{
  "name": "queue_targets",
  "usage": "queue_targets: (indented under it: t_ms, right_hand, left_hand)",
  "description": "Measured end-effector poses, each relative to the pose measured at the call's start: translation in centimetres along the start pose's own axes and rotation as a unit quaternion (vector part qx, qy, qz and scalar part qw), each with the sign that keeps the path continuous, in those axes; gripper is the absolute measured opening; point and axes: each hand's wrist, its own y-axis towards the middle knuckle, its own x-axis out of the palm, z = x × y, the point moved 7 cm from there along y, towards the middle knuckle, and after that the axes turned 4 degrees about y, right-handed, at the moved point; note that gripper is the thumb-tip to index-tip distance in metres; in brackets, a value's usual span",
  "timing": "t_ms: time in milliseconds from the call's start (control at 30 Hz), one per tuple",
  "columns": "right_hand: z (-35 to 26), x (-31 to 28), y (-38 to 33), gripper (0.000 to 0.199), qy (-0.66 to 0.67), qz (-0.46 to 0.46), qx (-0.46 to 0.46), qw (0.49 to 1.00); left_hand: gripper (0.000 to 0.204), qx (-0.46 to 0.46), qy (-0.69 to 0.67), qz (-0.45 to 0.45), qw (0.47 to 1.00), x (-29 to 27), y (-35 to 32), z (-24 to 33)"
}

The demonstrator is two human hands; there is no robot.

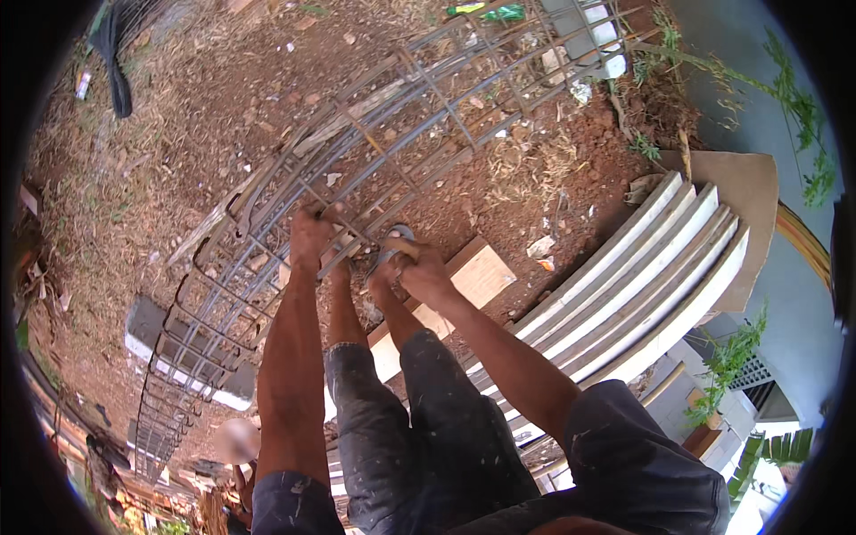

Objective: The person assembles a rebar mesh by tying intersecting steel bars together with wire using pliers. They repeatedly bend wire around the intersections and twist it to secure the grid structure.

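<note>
Left hand (309,234) closed around a bar of the long rebar cage (374,152) on red soil (205,98); right hand (421,270) curled just beside it, grip contents unclear; white planks (642,285) nearby.

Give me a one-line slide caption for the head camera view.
Both hands, left hand and right hand, grip a long rebar cage lying on red dirt beside stacked white boards.
</note>
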Motion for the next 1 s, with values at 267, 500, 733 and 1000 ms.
queue_targets:
  t_ms: [267,500,733,1000]
  right_hand:
    - [3.7,-0.6,1.6,0.035,-0.071,-0.005,-0.057,0.996]
    - [1.8,0.1,4.8,0.041,0.049,-0.028,0.125,0.991]
    - [1.1,2.5,8.3,0.041,0.15,-0.012,0.23,0.962]
    - [1.8,4.0,11.8,0.032,0.095,0.009,0.263,0.96]
  left_hand:
    - [0.036,-0.011,0.049,0.024,0.998,0.7,0.9,-1.0]
    - [0.037,-0.035,-0.011,0.038,0.999,1.0,0.7,-1.0]
    - [0.045,-0.069,0.023,-0.022,0.997,1.8,1.3,-2.2]
    - [0.038,-0.031,0.044,0.029,0.998,2.1,1.6,-1.9]
